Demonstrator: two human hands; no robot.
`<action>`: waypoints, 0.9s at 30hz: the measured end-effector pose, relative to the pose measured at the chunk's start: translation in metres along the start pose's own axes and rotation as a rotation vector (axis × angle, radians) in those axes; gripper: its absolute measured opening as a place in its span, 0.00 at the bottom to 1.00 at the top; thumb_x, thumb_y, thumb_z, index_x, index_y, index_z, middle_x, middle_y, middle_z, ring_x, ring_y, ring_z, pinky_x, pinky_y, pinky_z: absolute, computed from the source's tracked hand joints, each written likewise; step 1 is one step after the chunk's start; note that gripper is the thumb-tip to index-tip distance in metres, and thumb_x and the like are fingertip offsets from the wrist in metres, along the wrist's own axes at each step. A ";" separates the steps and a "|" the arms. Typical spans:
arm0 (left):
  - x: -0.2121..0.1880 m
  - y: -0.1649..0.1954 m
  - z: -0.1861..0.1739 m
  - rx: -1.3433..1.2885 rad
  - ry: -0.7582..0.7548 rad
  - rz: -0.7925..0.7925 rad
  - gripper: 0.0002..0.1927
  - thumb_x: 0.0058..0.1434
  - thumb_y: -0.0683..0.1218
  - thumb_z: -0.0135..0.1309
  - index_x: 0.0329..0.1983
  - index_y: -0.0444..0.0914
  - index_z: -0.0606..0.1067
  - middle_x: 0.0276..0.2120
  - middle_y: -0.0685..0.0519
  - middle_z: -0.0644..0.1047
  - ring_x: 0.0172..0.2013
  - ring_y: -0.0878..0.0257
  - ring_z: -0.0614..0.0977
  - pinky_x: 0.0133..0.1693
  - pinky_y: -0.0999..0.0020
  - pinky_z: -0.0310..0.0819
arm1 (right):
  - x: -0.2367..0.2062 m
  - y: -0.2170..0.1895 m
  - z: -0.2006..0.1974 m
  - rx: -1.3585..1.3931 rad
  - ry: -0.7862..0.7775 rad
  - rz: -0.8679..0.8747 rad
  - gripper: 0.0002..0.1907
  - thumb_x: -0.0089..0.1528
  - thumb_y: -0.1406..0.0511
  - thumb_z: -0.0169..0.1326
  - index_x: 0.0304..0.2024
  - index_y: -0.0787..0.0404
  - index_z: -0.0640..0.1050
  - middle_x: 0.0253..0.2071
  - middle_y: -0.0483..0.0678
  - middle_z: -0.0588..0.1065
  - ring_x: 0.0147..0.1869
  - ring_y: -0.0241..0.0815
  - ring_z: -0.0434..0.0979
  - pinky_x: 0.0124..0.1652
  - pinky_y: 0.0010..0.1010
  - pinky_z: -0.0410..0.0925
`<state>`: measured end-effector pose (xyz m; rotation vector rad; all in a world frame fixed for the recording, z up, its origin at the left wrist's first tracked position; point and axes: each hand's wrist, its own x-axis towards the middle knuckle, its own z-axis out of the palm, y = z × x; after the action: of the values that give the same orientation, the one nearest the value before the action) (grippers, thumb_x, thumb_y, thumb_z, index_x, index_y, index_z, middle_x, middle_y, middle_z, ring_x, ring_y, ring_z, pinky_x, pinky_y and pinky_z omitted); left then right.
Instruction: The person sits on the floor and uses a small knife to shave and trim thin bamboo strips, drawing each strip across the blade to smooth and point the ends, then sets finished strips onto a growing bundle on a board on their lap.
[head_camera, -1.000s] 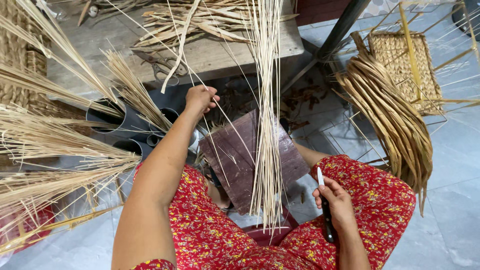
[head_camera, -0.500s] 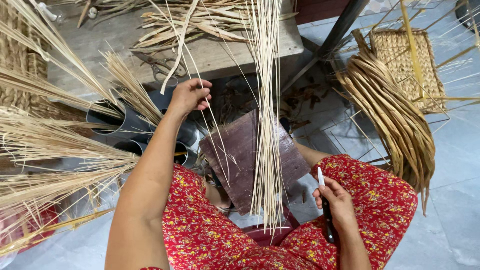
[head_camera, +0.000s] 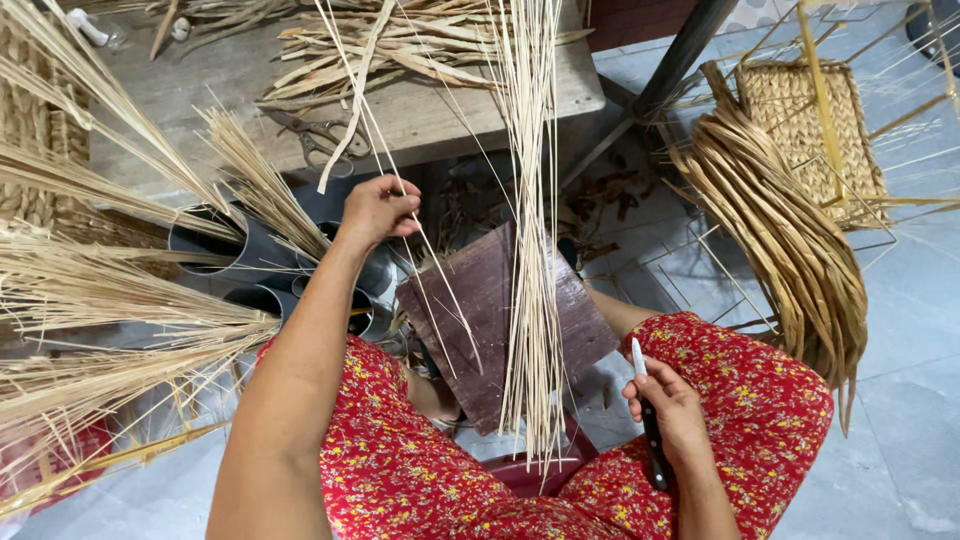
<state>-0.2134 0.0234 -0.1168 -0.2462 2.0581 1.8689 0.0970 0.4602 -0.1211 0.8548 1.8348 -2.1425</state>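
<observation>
the left hand (head_camera: 378, 208) pinches thin straw strands (head_camera: 430, 270) over the dark wooden board (head_camera: 480, 310); best to draw them taut and straight. on the right knee, the right hand (head_camera: 665, 410) stays clenched around a knife (head_camera: 645, 400).

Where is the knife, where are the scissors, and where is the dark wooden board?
knife (head_camera: 638, 357), head view, on its pale blade above the right hand.
scissors (head_camera: 318, 137), head view, near the pivot.
dark wooden board (head_camera: 478, 310), head view, on its bare face.
</observation>
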 end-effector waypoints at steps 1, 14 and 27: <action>0.006 -0.002 -0.005 0.017 0.012 -0.023 0.06 0.64 0.40 0.59 0.44 0.36 0.79 0.29 0.53 0.81 0.24 0.66 0.83 0.25 0.74 0.79 | 0.000 0.000 0.000 0.005 -0.005 -0.004 0.18 0.66 0.68 0.51 0.59 0.66 0.76 0.30 0.49 0.76 0.26 0.34 0.71 0.27 0.26 0.66; 0.012 0.002 -0.008 0.385 0.283 -0.123 0.07 0.60 0.45 0.64 0.39 0.38 0.81 0.26 0.52 0.81 0.22 0.64 0.83 0.26 0.68 0.78 | -0.004 -0.007 0.004 -0.015 -0.016 0.000 0.18 0.66 0.68 0.50 0.58 0.67 0.75 0.30 0.49 0.76 0.26 0.35 0.71 0.27 0.27 0.66; 0.019 0.000 0.074 0.453 0.302 0.392 0.10 0.63 0.50 0.60 0.44 0.43 0.81 0.37 0.50 0.84 0.39 0.57 0.87 0.43 0.63 0.79 | -0.006 -0.001 0.008 -0.025 -0.031 0.010 0.19 0.66 0.67 0.51 0.59 0.66 0.75 0.30 0.48 0.76 0.26 0.34 0.71 0.28 0.26 0.66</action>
<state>-0.2207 0.0989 -0.1294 -0.0042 2.8401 1.5640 0.0989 0.4511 -0.1169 0.8186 1.8343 -2.1103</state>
